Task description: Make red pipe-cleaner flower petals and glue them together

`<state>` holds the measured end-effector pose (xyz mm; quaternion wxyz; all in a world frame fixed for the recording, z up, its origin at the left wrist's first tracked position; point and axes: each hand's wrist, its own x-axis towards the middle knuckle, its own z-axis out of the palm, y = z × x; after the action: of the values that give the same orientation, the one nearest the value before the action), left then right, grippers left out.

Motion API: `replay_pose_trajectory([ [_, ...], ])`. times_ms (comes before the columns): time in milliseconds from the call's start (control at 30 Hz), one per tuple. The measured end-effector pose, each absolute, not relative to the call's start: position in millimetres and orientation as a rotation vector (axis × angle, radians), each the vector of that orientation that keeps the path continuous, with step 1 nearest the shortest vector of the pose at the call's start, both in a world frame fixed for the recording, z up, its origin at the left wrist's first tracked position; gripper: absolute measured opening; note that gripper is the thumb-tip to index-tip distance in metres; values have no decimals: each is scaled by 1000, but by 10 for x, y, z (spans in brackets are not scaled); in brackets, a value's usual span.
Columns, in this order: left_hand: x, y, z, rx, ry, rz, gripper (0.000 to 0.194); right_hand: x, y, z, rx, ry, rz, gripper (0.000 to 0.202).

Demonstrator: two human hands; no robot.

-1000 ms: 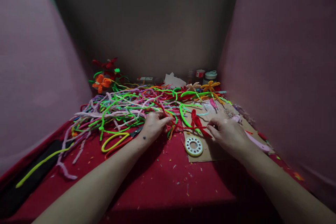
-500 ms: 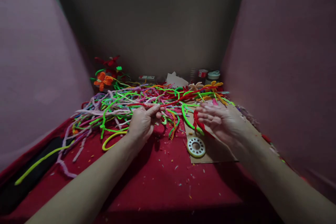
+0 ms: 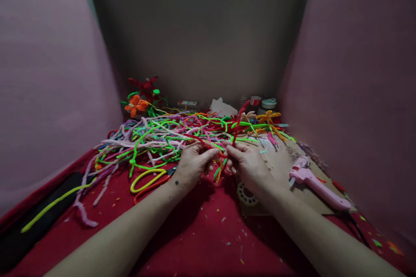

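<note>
Centrally, a fuzzy red stem (image 3: 238, 122) is pinched between thumb and fingers of both hands, one end curving upward beyond the right hand's (image 3: 247, 165) fingertips, the other slanting out above the left hand (image 3: 193, 165). The hands nearly meet, forearms (image 3: 130, 223) angling in from the lower corners; a multicoloured tangle of stems (image 3: 156, 132) lies beyond.

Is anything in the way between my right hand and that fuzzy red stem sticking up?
Nothing visible is: your right hand pinches the fuzzy red stem directly. The tangled pile of colored stems lies beyond, not between them.
</note>
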<state>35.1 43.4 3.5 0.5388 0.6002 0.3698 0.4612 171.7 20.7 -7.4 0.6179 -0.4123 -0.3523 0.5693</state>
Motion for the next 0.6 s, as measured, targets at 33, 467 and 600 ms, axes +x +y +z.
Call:
replay_pose_trajectory([
  [33, 345, 446, 33, 1423, 886, 1106, 17, 1707, 198, -93, -998, -849, 1320, 23],
  [467, 337, 463, 26, 1261, 756, 968, 30, 1594, 61, -72, -1240, -1187, 1396, 13],
  [600, 334, 433, 23, 1303, 766, 936, 31, 1562, 37, -93, -1344, -1357, 1393, 21],
])
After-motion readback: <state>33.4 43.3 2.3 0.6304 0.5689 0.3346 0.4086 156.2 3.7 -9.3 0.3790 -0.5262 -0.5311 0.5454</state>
